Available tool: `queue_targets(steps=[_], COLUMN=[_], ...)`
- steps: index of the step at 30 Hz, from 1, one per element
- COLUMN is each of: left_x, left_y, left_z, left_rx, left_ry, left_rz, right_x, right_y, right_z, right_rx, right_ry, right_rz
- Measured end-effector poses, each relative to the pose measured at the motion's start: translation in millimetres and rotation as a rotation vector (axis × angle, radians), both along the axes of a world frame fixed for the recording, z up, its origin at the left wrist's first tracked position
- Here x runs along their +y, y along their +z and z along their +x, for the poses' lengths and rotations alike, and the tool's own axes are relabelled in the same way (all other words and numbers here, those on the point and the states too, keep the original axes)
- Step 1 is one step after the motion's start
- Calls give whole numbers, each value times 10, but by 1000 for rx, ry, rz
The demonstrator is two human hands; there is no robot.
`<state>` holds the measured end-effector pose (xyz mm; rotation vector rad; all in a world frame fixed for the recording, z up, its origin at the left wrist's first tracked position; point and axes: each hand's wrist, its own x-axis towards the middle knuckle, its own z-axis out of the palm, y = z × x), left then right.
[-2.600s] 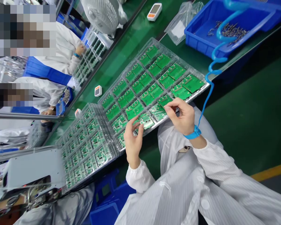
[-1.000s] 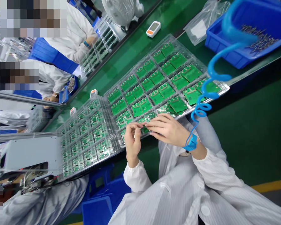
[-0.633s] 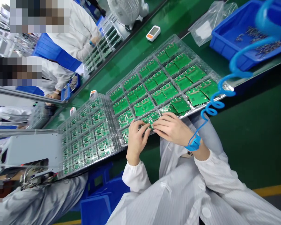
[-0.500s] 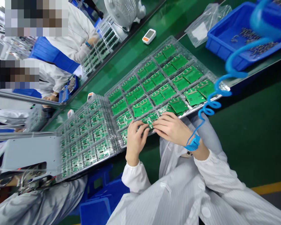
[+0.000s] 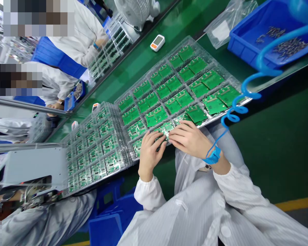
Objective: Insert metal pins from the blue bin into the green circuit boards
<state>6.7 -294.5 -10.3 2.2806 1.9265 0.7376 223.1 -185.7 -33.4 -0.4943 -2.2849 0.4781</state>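
Note:
A green circuit board (image 5: pixel 167 127) lies at the near edge of a clear plastic tray (image 5: pixel 210 60), with the fingers of both hands at its sides. My left hand (image 5: pixel 151 153) has its fingers bent and closed on the board's left part. From the right, my right hand (image 5: pixel 188 139) touches the board with fingers held together; a blue wrist strap (image 5: pixel 212 155) with a coiled cord is round this wrist. More green boards (image 5: pixel 157 116) sit in the compartments of the tray. The undersides of my fingertips are hidden.
Stacked trays of boards (image 5: pixel 109 143) stand at the left. A blue bin (image 5: pixel 248 51) of small metal parts and a plastic bag (image 5: pixel 220 29) lie at the back right. Beyond are a white timer (image 5: pixel 157 43), a fan (image 5: pixel 133 12) and people in white coats.
The view has shifted slightly. Both hands stay at the same board, which shows a little brighter and more tilted between the fingers. The blue cord has swung to the right.

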Motion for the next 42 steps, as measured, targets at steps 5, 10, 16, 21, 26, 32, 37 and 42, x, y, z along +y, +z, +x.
queue_targets(steps=[5, 10, 16, 21, 26, 32, 37, 42], left_x=[15, -24, -144, -185, -190, -52, 338, 636], left_y=[27, 43, 89, 92, 70, 141, 214, 160], left_z=[-8, -63, -257, -261, -232, -156, -19, 0], left_rx=[-39, -34, -27, -23, -14, -11, -30, 32], left_ry=[23, 53, 149, -23, 16, 92, 165, 168], left_rz=[-20, 29, 226, 108, 61, 75, 59, -65], right_x=[-33, -68, -100, -84, -93, -61, 0, 84], right_y=[-13, -2, 4, -14, -66, -22, 90, 96], right_z=[9, 2, -10, 0, -14, -7, 82, 231], right_rx=[-69, -107, -152, -97, -97, 34, 196, 268], right_ry=[30, -47, -113, -93, -101, -89, -132, -201], right_rz=[-19, -72, -37, -74, -81, -102, -87, -70])
